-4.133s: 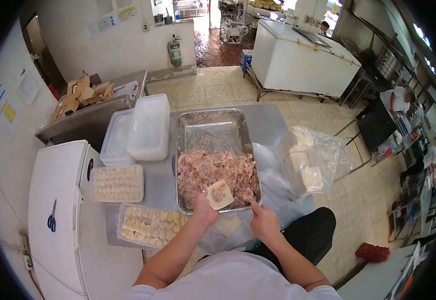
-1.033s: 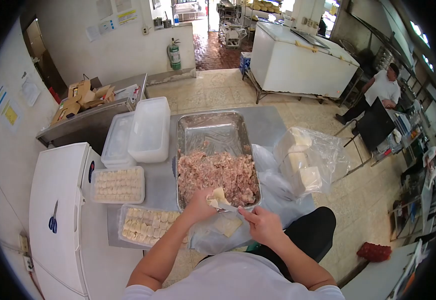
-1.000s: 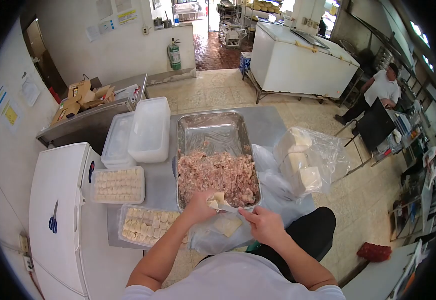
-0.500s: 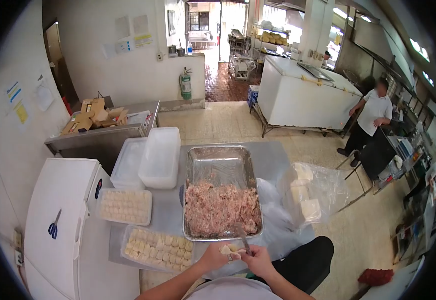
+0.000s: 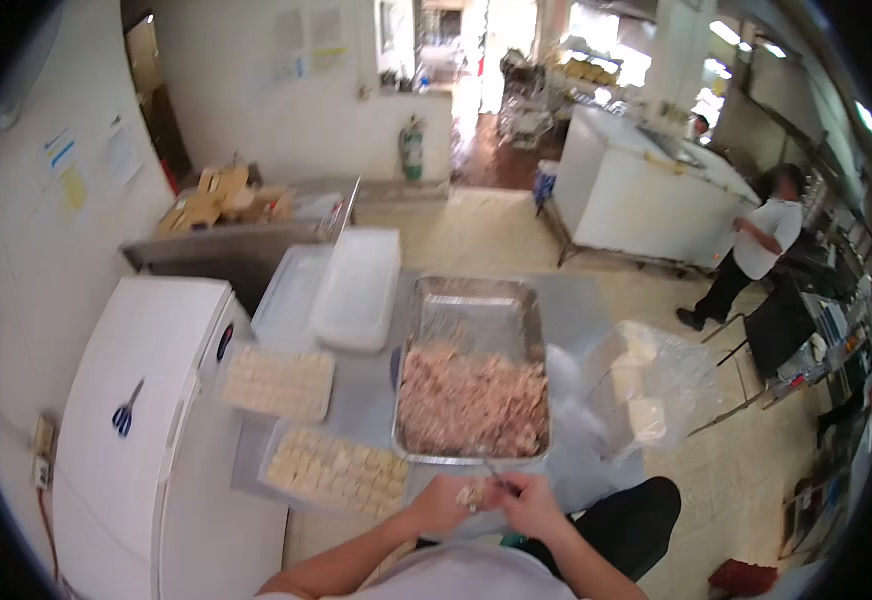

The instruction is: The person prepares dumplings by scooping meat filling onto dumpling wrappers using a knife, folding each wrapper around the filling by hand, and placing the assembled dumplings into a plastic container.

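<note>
My left hand [image 5: 440,506] is closed around a small pale dumpling [image 5: 470,494], its wrapper cupped around filling. Right beside it, my right hand [image 5: 534,507] grips a narrow metal spreader [image 5: 501,481], and its fingertips are at the dumpling. Motion blur hides the exact finger contact. Just beyond both hands lies a metal tray [image 5: 419,310] with pinkish minced meat [image 5: 471,402] in its nearer part. To the left, a plastic container holds rows of dumplings [image 5: 338,470]. Another container of paler dumplings [image 5: 278,382] sits behind it.
Stacked white plastic tubs [image 5: 358,290] stand at the table's back left. A clear bag of pale wrapper stacks [image 5: 646,385] lies right of the tray. Scissors [image 5: 127,408] rest on a white freezer [image 5: 116,340]. Another person [image 5: 768,240] stands at the far right.
The camera view has turned left, so the scene appears farther right. The spreader is tilted lower against the dumpling. The other person's arm has bent up in front of their body.
</note>
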A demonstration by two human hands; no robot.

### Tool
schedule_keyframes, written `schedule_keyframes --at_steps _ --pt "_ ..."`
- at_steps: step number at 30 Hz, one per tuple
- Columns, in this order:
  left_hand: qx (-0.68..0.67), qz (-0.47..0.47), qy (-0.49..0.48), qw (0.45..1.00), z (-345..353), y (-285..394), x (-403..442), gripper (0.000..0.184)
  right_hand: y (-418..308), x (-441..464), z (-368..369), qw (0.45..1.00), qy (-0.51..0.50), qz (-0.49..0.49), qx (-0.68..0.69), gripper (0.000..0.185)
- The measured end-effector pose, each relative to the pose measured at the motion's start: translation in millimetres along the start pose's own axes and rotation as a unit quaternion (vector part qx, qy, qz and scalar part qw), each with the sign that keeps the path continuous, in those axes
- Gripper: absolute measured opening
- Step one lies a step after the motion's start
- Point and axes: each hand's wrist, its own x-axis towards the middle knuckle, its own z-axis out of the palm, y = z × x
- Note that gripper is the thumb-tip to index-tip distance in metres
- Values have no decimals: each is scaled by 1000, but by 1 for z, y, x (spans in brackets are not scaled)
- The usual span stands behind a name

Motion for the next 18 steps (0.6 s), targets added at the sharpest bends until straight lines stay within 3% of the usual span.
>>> schedule_keyframes --at_steps 6,9,12,14,16,18 --pt "-103 -29 109 988 1 -15 -21 29 -27 0 8 997 18 65 23 15" --pt "-18 -188 125 974 -4 -28 -38 13 -21 -1 13 997 4 77 15 16" --pt "30 -91 245 965 -18 -56 -50 6 -18 -2 20 996 -12 85 13 16" --pt "117 -124 342 924 -40 -62 -52 32 -21 -2 25 996 -21 88 20 16" --pt "70 -195 371 905 -78 -59 -58 31 -18 -2 28 995 -31 91 22 16" --pt "111 -244 381 885 -113 -59 -58 24 -12 -1 29 995 -35 89 26 17"
